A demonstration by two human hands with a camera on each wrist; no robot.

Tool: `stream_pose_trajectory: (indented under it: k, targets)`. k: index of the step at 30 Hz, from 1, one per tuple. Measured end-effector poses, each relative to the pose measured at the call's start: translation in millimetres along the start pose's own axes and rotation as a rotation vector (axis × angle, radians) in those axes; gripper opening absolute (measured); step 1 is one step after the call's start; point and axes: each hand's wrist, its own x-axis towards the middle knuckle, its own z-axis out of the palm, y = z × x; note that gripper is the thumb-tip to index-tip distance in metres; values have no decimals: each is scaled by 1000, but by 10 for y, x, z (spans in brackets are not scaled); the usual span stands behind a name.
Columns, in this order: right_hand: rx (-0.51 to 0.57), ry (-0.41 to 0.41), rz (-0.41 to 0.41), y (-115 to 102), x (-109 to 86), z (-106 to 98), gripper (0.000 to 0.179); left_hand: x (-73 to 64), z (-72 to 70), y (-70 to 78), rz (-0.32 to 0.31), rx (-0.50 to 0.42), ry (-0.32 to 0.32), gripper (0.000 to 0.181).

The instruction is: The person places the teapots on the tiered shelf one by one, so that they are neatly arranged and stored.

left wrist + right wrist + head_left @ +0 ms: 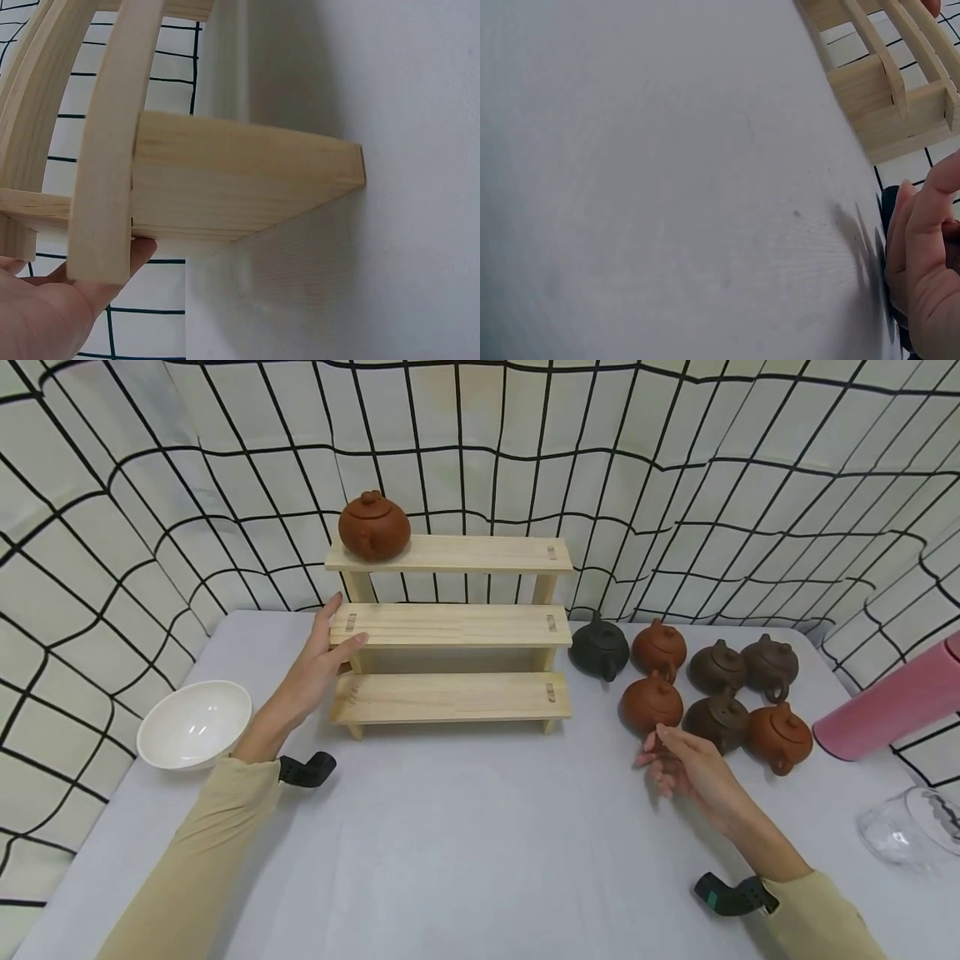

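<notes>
A three-tier wooden shelf (pixel 450 625) stands on the table, and my left hand (pixel 303 681) grips the left end of its middle tier. In the left wrist view the fingers (pixel 142 253) curl round the end of a board. One reddish-brown teapot (pixel 374 528) sits at the left of the top tier. My right hand (pixel 693 772) is just in front of a reddish clay teapot (pixel 651 703), its fingers loosely bent and holding nothing visible. Whether they touch that pot I cannot tell. In the right wrist view the right hand (pixel 930 262) shows only partly, at the right edge.
Right of the shelf cluster more teapots: a dark green one (pixel 599 649), a reddish one (pixel 659 647), an orange-brown one (pixel 780 737) and several dark brown ones (pixel 717 667). A white bowl (pixel 195 725) stands left. Far right are a pink bottle (pixel 888 702) and a clear glass (pixel 900 831).
</notes>
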Motion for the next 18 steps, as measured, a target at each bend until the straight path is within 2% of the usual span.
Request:
stream_pose_trajectory:
  k: [5,10,14,18]
  targets:
    - [-22,16,-52,-42,-53,26,39,3,3,17,-2,-16,-5,82]
    - [-54,4,-129,-175,-108,101,37,11,8,23,-5,-29,-17,82]
    - [-89,-11,-193,-392,-114,232,36,13,7,18,-7,-29,-21,82]
    - [-144,-14,-246,-678,-45,457,41,11,2,15,-4,-42,-20,81]
